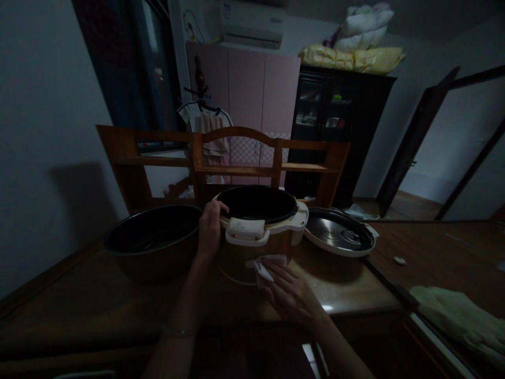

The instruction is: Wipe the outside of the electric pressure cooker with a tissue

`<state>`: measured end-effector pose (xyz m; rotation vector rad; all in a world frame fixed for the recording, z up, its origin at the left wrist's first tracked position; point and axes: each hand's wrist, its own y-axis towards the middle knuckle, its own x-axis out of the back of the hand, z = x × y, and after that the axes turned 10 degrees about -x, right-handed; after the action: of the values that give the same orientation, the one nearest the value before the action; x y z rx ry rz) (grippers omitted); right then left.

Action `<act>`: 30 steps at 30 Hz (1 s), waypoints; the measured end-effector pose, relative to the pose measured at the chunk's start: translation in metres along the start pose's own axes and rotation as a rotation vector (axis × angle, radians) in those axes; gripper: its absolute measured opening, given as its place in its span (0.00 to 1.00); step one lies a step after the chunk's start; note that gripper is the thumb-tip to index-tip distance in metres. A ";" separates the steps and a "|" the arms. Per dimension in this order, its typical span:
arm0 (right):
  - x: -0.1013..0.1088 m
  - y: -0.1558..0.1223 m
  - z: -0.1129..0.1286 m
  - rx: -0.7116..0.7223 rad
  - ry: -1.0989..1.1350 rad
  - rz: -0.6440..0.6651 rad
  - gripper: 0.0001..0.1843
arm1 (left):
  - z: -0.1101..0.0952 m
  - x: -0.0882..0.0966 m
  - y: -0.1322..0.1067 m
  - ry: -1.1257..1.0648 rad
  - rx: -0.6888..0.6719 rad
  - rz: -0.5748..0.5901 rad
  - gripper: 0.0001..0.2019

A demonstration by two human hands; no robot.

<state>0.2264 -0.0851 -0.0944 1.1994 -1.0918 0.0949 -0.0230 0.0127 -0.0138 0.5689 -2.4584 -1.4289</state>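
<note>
In the middle of the desk stands a pressure cooker body (pixel 232 263) with a cream rim and handle and a dark hollow inside. My left hand (pixel 211 223) grips its rim on the left side, fingers bent over the edge. Low on the cooker's front, my right hand (pixel 290 287) presses a crumpled white tissue (pixel 266 267) against the outer wall. To the left sits a dark inner pot (pixel 158 258), its mouth facing up. The cooker lid (pixel 331 231) lies on the right with its metal underside showing.
A wooden desk (pixel 335 287) carries everything, with a low wooden shelf (pixel 236 171) along its back edge. Right of the desk are a green cloth (pixel 457 316) and a small white object (pixel 399 260). Pink cabinets (pixel 246 89) and a dark cabinet (pixel 339 116) stand farther back.
</note>
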 end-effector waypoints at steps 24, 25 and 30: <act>0.006 0.008 0.002 -0.057 -0.051 0.111 0.20 | -0.003 0.001 -0.001 0.013 0.043 0.017 0.22; 0.005 0.008 0.002 -0.063 -0.047 0.112 0.20 | -0.003 0.001 -0.001 0.013 0.041 0.016 0.23; 0.003 0.005 0.002 -0.060 -0.053 0.137 0.22 | -0.001 0.000 0.000 0.003 0.003 0.006 0.21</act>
<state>0.2242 -0.0857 -0.0886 1.0785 -1.2154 0.1355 -0.0229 0.0117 -0.0134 0.5629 -2.4585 -1.4213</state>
